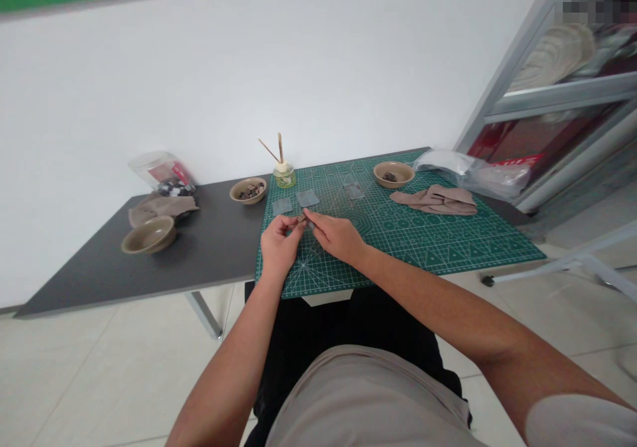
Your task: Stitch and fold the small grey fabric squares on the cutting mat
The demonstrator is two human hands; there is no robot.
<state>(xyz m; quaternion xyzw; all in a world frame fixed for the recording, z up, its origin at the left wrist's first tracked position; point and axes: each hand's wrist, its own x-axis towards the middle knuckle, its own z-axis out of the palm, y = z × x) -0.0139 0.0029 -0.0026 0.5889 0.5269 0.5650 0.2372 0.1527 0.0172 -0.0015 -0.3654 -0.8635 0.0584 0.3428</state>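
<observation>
Over the green cutting mat (413,231), my left hand (279,245) is closed, pinching a small brown piece (301,219) between thumb and fingers. My right hand (341,236) meets it from the right, its index finger reaching to the piece and its other fingers curled. A greyish bit shows under the right fingers, too small to make out. Just beyond the hands lie thin grey squares, one grey square (307,198) in the middle, another grey square (282,206) to its left, and a clearer square (353,190) to the right.
A bowl of brown pieces (248,191) and a reed diffuser (284,174) stand behind. At right are a bowl (394,174) with a few dark pieces, a brown cloth (438,200) and plastic bags (478,172). Leftward, a bowl (149,235), a cloth (162,208) and a clear container (162,168) sit on the dark table (209,255).
</observation>
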